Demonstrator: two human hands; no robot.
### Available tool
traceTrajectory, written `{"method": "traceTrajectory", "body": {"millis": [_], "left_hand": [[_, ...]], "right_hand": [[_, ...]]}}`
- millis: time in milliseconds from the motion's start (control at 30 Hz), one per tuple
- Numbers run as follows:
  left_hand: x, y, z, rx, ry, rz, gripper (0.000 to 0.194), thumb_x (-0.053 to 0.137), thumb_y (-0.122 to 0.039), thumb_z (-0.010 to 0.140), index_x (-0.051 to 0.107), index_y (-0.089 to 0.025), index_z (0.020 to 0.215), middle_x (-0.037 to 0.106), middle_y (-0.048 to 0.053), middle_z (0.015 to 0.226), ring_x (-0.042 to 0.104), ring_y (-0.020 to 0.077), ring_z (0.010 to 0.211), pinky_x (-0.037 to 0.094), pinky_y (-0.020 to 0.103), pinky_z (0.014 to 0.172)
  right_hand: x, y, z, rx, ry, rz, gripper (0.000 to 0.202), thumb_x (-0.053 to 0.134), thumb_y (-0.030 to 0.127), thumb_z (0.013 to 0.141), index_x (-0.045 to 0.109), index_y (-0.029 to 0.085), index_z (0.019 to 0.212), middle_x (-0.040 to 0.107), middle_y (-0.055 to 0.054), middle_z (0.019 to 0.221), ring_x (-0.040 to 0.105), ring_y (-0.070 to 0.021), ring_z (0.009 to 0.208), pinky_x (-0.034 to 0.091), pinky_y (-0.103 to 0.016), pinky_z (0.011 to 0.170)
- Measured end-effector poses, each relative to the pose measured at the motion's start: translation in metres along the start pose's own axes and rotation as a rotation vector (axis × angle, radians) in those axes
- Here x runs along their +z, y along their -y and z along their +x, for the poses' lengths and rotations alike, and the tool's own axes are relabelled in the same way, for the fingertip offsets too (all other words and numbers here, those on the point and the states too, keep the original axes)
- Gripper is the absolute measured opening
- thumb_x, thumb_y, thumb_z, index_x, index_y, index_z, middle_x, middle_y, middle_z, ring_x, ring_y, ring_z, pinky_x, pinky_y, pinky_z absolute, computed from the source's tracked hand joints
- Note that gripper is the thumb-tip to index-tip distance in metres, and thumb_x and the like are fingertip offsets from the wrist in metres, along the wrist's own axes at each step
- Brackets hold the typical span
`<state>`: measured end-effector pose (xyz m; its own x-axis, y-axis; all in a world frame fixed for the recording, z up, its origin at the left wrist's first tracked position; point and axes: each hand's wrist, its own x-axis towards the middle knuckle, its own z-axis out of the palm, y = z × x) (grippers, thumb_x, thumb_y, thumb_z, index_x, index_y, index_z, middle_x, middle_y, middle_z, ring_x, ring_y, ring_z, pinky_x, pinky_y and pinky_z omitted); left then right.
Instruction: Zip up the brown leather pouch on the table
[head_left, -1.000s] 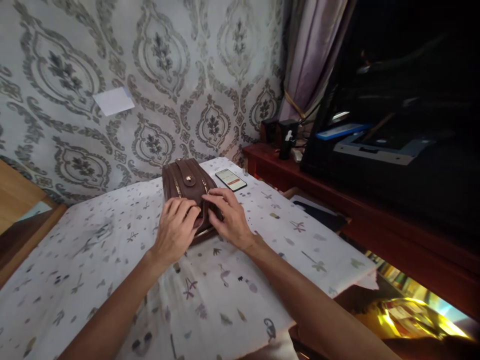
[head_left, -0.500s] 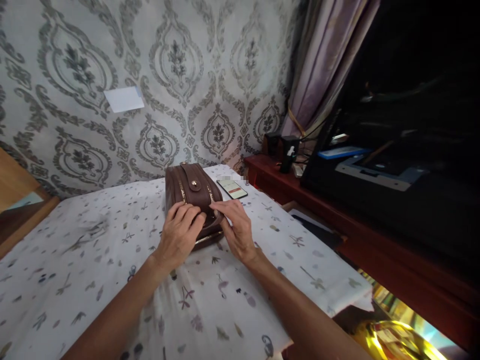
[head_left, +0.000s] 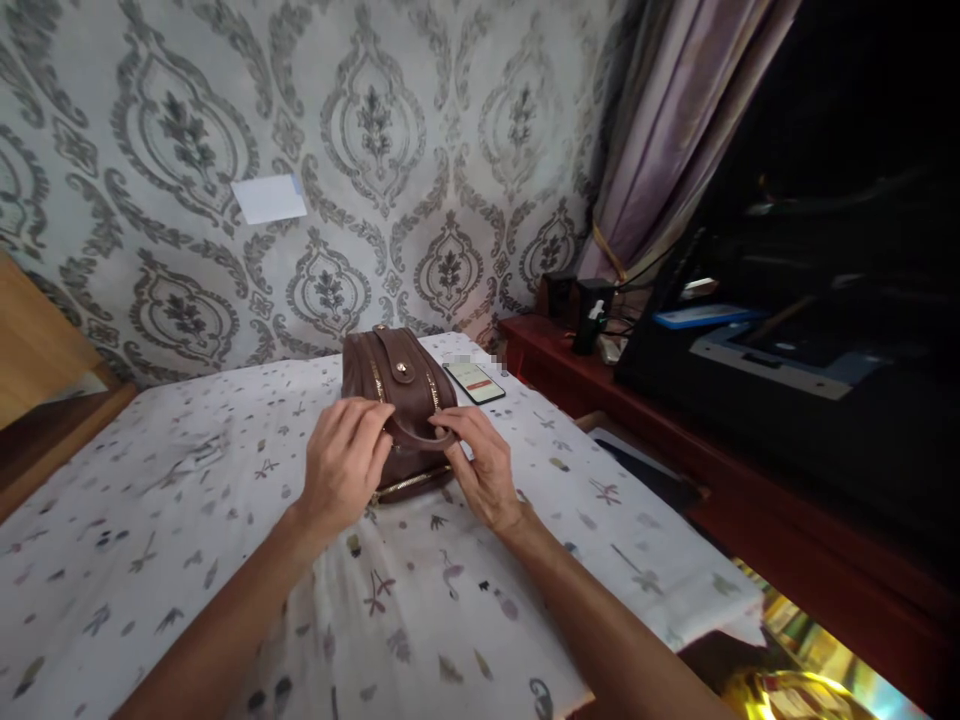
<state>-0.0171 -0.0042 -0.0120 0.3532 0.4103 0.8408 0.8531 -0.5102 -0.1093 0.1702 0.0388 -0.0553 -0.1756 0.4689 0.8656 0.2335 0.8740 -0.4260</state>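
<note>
A brown leather pouch (head_left: 394,372) with gold zips and a snap strap lies on a table covered by a white patterned cloth (head_left: 187,540). My left hand (head_left: 341,465) rests on the pouch's near left end, fingers curled at the zip. My right hand (head_left: 484,465) pinches the pouch's carry loop at the near right end, lifting it a little. Just beyond the pouch a smartphone (head_left: 474,381) lies face up with its screen lit.
Patterned wallpaper with a white paper note (head_left: 268,198) stands behind the table. To the right is a red wooden cabinet (head_left: 675,400) with small dark devices (head_left: 589,310), a curtain (head_left: 675,130) and a dark unit. A wooden board (head_left: 45,350) is at the left.
The view has shifted slightly. My right hand moved from lying flat on the pouch to pinching its carry loop, which now stands up. My left hand stayed on the pouch's near end.
</note>
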Motion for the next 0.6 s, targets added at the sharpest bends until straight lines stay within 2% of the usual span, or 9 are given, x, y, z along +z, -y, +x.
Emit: {"method": "traceTrajectory", "body": {"millis": [133,300,600], "left_hand": [[-0.002,0.002,-0.001,-0.048,0.007,-0.047,0.016,0.05,-0.008,0.095,0.06,-0.015,0.105,0.068,0.009,0.095,0.058,0.0227,0.092,0.051,0.037,0.081],[-0.002,0.001,-0.007,-0.008,0.027,-0.072,0.017,0.05,-0.008,0.095,0.062,-0.015,0.106,0.071,0.009,0.102,0.058,0.0225,0.096,0.049,0.038,0.084],[-0.004,0.006,-0.013,0.069,0.046,-0.073,0.018,0.054,-0.007,0.093,0.066,-0.014,0.104,0.073,0.01,0.101,0.058,0.023,0.095,0.049,0.039,0.085]], "right_hand": [[0.0,-0.001,0.0,-0.002,0.013,-0.009,0.02,0.05,0.015,0.099,0.064,0.022,0.11,0.068,-0.008,0.105,0.063,-0.0198,0.098,0.052,-0.035,0.087],[0.002,-0.002,-0.001,0.014,0.019,-0.013,0.02,0.048,0.017,0.1,0.065,0.022,0.109,0.067,-0.008,0.106,0.063,-0.0199,0.099,0.052,-0.036,0.088],[0.004,-0.003,-0.002,-0.01,0.034,-0.026,0.021,0.048,0.016,0.099,0.065,0.022,0.11,0.065,-0.008,0.107,0.062,-0.0197,0.1,0.052,-0.037,0.089]]}}
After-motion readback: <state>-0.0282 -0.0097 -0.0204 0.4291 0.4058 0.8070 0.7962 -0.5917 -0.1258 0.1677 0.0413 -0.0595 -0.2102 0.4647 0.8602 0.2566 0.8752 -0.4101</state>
